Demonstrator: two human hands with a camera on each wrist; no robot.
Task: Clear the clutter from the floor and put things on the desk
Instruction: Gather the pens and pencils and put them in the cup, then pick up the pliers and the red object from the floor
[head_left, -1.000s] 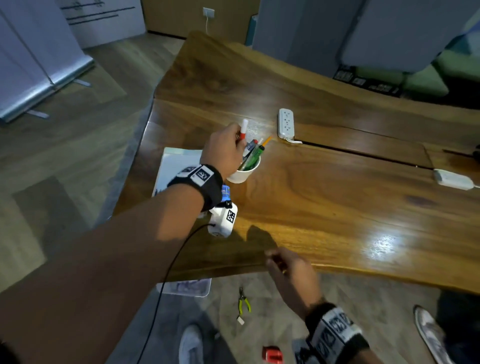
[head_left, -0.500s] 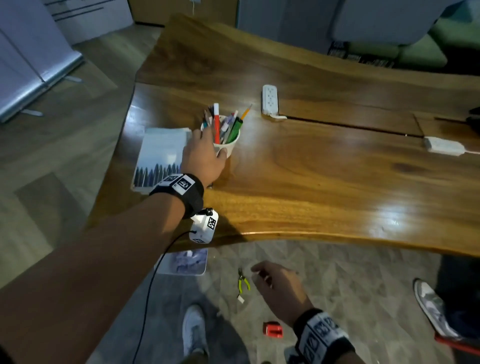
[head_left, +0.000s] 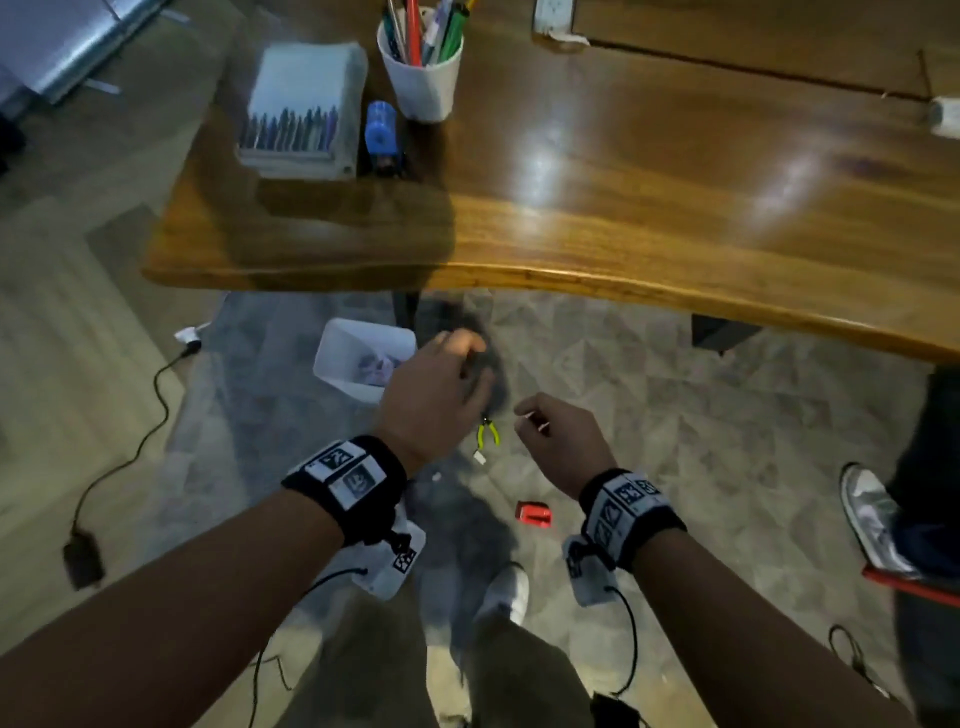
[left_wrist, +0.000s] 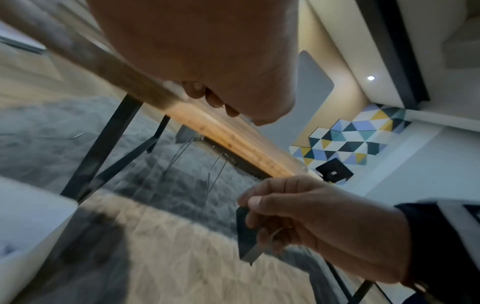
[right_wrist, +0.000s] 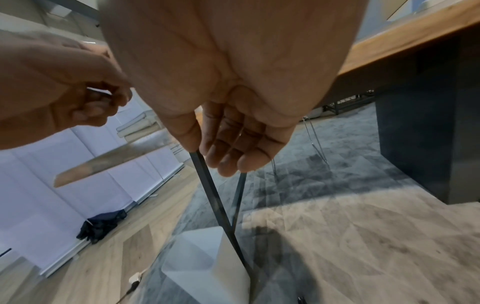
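On the floor, pliers lie between both hands' fingers.

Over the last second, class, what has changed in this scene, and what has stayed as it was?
The left hand came off the pen cup on the desk and drew back toward the person, now hovering over the floor by the green pliers. The right hand stayed low over the floor. Cup, notebook, pliers and the small red object kept their places.

On the desk: 1 cup (full of pens), 1 notebook; below: 1 pliers, 1 bin.
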